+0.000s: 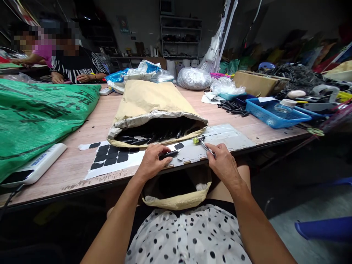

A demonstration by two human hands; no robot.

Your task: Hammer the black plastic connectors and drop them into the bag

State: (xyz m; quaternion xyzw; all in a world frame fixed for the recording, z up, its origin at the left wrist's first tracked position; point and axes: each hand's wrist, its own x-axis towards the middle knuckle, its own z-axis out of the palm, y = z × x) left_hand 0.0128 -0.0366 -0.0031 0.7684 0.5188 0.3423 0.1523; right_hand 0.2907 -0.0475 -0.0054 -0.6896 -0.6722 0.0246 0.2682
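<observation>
My left hand [153,161] is closed round a slim black stick-like piece [171,154], which points right with a thin tip. In my right hand [224,164] is the metal handle of a small hammer [202,140]; its head, with a yellow-green end, is just over a grey board [220,138] at the table edge. Behind my hands lies a tan paper sack [154,97], its mouth toward me and several similar black pieces [137,140] inside. Black rounded squares [111,151] lie on a white sheet left of my left hand. On my lap rests another open sack [178,202].
A green woven sack [46,113] and a white device [41,165] take up the left side. To the right are a blue basket [277,119], loose black pieces [233,107] and a cardboard box [255,83]. Two people sit at the far left. A blue stool [324,228] stands lower right.
</observation>
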